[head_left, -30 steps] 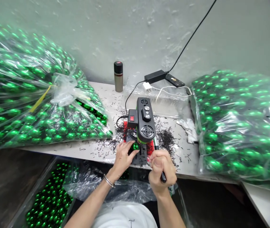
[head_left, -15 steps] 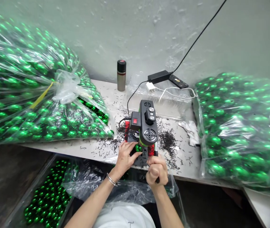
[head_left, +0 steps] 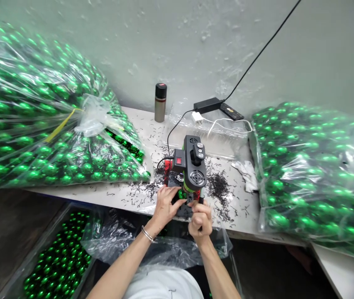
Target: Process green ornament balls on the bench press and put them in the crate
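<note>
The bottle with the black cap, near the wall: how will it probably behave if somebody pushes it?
The bottle stands upright and is tall for its width, so a push near its black cap would likely tip it. Its round shape suggests it could roll on the table once down. Its straight sides look stiff rather than floppy.

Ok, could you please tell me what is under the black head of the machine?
A green ball peeks out by the left hand, over a black base; the black head covers the rest.
</note>
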Action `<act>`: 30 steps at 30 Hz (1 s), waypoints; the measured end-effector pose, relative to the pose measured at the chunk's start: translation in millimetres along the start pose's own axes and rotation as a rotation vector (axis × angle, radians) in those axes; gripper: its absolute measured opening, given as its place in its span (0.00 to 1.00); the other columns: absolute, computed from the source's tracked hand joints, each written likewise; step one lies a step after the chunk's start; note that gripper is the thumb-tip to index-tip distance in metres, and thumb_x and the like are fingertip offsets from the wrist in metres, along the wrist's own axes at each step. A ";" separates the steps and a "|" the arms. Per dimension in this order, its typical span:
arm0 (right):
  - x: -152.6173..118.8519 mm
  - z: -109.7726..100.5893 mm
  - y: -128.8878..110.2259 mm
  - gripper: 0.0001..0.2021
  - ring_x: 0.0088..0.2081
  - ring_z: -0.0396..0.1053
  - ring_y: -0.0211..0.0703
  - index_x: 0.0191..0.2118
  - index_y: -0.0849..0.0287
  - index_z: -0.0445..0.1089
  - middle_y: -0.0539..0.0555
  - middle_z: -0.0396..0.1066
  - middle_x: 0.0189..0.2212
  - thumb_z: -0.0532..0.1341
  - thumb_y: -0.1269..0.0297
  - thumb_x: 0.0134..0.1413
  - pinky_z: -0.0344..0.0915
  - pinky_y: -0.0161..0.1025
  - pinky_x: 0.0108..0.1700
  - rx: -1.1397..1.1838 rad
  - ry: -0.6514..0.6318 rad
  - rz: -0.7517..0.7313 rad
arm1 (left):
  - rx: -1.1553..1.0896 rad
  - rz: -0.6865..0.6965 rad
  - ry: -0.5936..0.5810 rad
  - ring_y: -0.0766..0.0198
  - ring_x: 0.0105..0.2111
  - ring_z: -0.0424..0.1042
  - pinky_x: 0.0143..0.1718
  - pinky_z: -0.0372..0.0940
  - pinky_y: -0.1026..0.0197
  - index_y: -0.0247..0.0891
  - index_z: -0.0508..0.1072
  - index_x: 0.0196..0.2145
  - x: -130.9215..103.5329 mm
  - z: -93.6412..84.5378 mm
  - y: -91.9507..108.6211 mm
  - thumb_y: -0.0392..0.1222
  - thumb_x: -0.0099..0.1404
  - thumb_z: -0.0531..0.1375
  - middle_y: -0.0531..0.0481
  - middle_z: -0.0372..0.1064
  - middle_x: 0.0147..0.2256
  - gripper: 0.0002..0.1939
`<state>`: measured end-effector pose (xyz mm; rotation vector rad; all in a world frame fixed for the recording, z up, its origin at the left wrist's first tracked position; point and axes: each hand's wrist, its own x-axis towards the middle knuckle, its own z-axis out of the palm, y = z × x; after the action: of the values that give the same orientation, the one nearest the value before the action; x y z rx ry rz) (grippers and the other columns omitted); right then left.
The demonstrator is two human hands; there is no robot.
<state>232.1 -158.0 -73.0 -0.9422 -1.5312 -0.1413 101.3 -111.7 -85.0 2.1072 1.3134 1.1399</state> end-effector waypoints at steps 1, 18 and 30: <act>2.3 -0.8 -0.9 0.16 0.31 0.70 0.36 0.27 0.57 0.60 0.48 0.63 0.29 0.47 0.64 0.68 0.70 0.45 0.42 -0.003 -0.006 -0.011 | -0.010 -0.002 -0.001 0.53 0.44 0.73 0.56 0.60 0.43 0.39 0.73 0.48 0.4 0.5 -0.3 0.44 0.65 0.64 0.44 0.77 0.42 0.14; 90.1 -14.5 -61.0 0.17 0.25 0.62 0.34 0.21 0.59 0.59 0.48 0.63 0.22 0.53 0.72 0.63 0.57 0.36 0.28 -0.015 0.115 0.256 | 0.055 0.203 0.064 0.56 0.42 0.75 0.43 0.73 0.56 0.38 0.71 0.52 -76.9 -75.6 -13.8 0.51 0.65 0.62 0.43 0.75 0.43 0.21; 83.8 -16.2 -57.9 0.16 0.26 0.62 0.35 0.22 0.59 0.60 0.49 0.63 0.23 0.54 0.73 0.62 0.56 0.36 0.28 -0.025 0.088 0.237 | 0.370 -0.088 0.005 0.54 0.46 0.72 0.47 0.70 0.47 0.33 0.71 0.50 117.7 -105.1 -82.2 0.43 0.69 0.60 0.40 0.70 0.48 0.15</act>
<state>217.4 -166.3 28.8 -1.1159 -1.3285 -0.0320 -2.3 22.4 -30.4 2.2682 1.7099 0.9221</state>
